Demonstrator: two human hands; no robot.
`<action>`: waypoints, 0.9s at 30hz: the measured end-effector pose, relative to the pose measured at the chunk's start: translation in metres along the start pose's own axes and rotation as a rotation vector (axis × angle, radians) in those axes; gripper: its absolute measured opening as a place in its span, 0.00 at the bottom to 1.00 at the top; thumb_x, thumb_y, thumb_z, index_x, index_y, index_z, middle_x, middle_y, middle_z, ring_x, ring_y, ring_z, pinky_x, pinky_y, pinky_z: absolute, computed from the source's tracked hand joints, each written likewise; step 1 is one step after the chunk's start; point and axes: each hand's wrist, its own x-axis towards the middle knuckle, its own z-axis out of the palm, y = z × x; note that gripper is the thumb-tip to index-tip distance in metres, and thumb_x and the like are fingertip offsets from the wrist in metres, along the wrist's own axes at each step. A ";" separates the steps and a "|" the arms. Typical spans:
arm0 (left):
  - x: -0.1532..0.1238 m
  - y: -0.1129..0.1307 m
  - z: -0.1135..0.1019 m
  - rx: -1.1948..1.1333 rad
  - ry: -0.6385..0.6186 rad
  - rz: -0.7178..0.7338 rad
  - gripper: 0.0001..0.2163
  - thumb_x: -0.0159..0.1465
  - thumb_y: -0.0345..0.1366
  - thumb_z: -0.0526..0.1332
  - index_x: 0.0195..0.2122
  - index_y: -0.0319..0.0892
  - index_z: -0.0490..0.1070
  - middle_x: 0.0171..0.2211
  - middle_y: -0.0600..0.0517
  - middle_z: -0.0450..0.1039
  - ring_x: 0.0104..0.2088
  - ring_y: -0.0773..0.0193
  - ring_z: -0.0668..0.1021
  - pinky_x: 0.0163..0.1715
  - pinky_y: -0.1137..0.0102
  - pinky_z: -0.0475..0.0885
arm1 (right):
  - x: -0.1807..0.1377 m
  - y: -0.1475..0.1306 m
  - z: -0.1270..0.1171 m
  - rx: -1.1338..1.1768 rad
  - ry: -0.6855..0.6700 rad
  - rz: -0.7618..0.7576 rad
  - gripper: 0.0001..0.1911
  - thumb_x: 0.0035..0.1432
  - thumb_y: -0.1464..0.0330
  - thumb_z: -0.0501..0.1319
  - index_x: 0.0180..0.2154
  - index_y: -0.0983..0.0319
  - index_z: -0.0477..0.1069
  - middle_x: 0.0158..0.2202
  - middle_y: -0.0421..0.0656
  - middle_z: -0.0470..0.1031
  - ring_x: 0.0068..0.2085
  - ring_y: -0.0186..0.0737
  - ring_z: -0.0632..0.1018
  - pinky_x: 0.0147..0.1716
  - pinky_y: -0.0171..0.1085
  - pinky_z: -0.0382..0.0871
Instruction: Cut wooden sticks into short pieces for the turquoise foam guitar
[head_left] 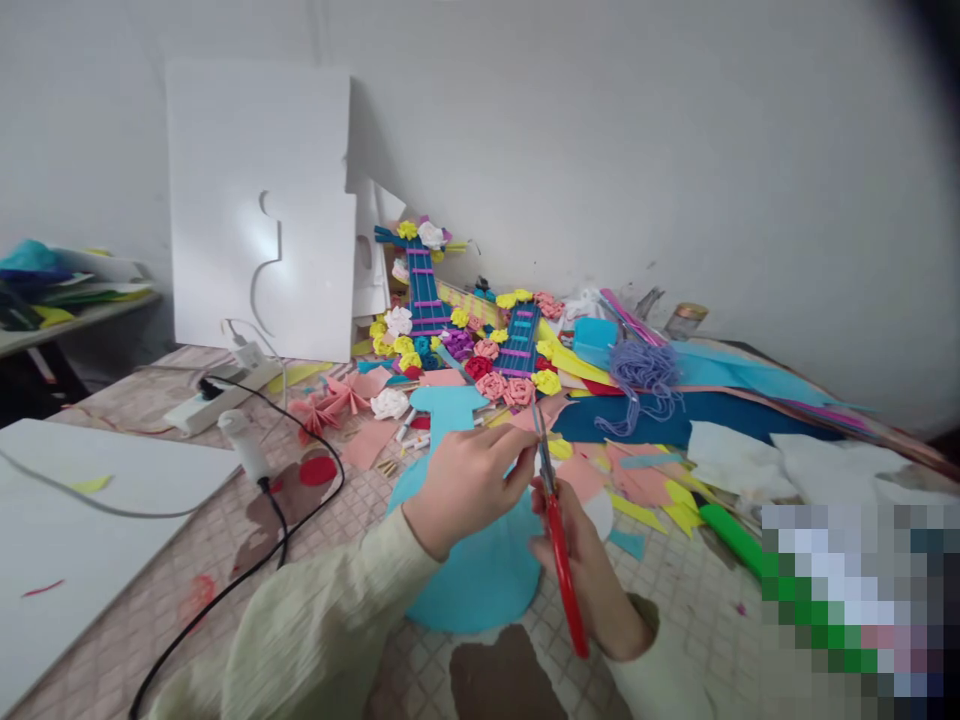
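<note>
My right hand [574,530] grips a pair of scissors [559,560] with red handles, its blades pointing up and away from me. Close to the blades, my left hand [480,478] is closed in a pinch; whatever is between its fingertips is too small to make out. Below both hands lies a light-blue cutout [472,590] with a narrow neck and a wide rounded body, partly covered by my left hand and wrist. A round white piece [598,515] shows beside my right hand.
Paper flowers [517,390] and blue ladder-like strips [427,290] stand at the back. Purple yarn [643,375] and paper scraps [637,470] lie right. A black cord [225,580] runs from a white device [244,445]; a power strip [221,395] and white boards [97,520] are left.
</note>
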 end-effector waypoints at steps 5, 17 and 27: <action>0.002 0.002 -0.005 -0.035 0.031 0.051 0.04 0.60 0.29 0.53 0.33 0.41 0.67 0.28 0.54 0.76 0.24 0.69 0.75 0.22 0.74 0.66 | -0.002 -0.001 0.003 -0.031 0.007 -0.064 0.16 0.39 0.77 0.52 0.34 0.58 0.55 0.22 0.33 0.54 0.22 0.31 0.58 0.19 0.32 0.54; 0.004 0.001 -0.011 0.040 0.013 0.111 0.05 0.60 0.29 0.53 0.35 0.40 0.67 0.28 0.54 0.76 0.25 0.69 0.76 0.22 0.74 0.66 | -0.005 -0.016 0.002 0.073 -0.059 -0.037 0.14 0.39 0.78 0.52 0.27 0.57 0.50 0.20 0.31 0.52 0.19 0.27 0.55 0.15 0.29 0.48; 0.007 0.001 -0.015 0.117 -0.001 0.108 0.05 0.60 0.30 0.53 0.34 0.41 0.68 0.26 0.56 0.76 0.22 0.70 0.74 0.21 0.73 0.63 | -0.002 -0.005 -0.001 0.178 -0.149 0.100 0.15 0.38 0.78 0.55 0.29 0.58 0.53 0.24 0.33 0.52 0.22 0.28 0.55 0.19 0.29 0.52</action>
